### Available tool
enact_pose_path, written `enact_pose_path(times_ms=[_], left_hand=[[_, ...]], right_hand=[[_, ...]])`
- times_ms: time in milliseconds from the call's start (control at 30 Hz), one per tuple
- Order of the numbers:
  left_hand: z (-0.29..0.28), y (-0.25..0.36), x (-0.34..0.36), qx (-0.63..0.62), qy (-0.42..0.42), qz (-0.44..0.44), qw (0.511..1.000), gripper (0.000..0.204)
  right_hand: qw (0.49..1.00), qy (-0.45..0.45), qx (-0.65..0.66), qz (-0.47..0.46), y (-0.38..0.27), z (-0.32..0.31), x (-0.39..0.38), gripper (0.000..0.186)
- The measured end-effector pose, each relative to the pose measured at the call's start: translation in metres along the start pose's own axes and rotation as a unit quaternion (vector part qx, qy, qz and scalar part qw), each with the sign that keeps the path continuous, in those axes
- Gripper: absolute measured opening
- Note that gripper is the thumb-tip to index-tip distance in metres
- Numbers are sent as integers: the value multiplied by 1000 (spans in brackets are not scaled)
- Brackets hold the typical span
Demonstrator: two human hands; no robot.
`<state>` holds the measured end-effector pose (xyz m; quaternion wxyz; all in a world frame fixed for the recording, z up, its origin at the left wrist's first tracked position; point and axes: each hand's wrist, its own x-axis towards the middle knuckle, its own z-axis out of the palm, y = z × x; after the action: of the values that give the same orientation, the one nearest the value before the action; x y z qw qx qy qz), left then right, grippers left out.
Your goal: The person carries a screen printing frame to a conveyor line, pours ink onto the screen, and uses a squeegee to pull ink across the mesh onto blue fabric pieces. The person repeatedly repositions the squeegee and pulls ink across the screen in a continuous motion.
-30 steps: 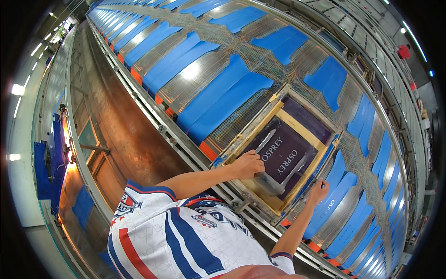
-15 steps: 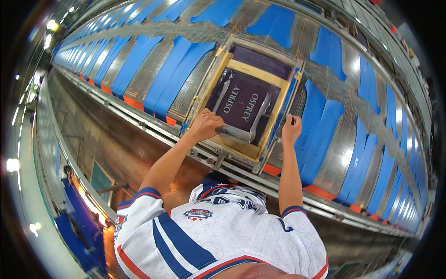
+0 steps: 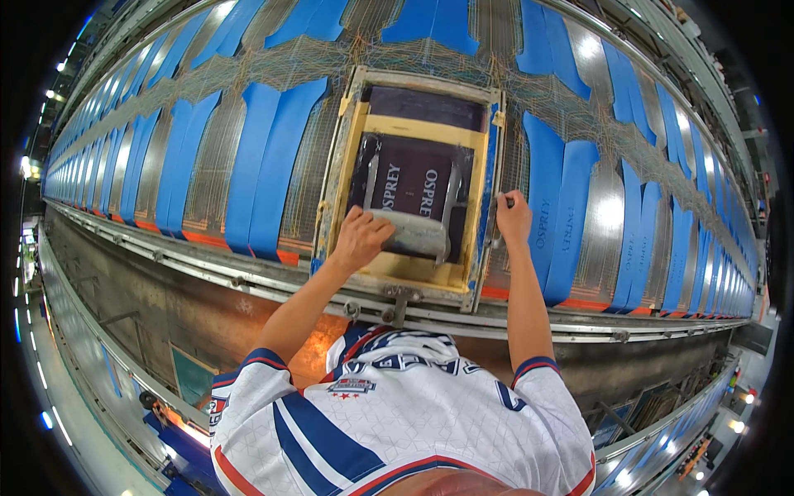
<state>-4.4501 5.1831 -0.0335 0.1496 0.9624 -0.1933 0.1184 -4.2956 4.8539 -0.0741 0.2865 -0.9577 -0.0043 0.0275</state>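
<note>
A screen-printing frame (image 3: 354, 116) with a yellow-edged inner border lies on the long printing table in front of me. My left hand (image 3: 361, 238) is closed around the left end of a wide grey squeegee (image 3: 418, 235), which lies crosswise over the near part of the dark mesh (image 3: 410, 186). Pale lettering and streaks of grey ink show on the mesh beyond the blade. At the frame's right rim my right hand (image 3: 514, 217) is closed, fingertips curled against the edge; what they grip is hidden.
Blue cut fabric pieces (image 3: 269, 165) lie in rows along the table on both sides. Those to the right, such as one blue piece (image 3: 572, 219), bear dark printing. A metal rail (image 3: 273, 291) runs along the near edge. Loose threads (image 3: 314, 59) cross the table's middle.
The view has turned, so the frame now looks straighter and further left. The squeegee now covers the lower part of the lettering, with my left hand still on it. My right hand stays beside the rim.
</note>
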Motion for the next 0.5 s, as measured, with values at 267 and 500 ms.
enact_pose_path(times_ms=[267,500], left_hand=[[-10,-85,136,-126,-52,-51,989,19],[10,-106,176,-74,-113,-76,988,23]], right_hand=[[942,-230,119,-216,-136,-49,56,51],[928,-267,-150,-213,-157,3,95,37]])
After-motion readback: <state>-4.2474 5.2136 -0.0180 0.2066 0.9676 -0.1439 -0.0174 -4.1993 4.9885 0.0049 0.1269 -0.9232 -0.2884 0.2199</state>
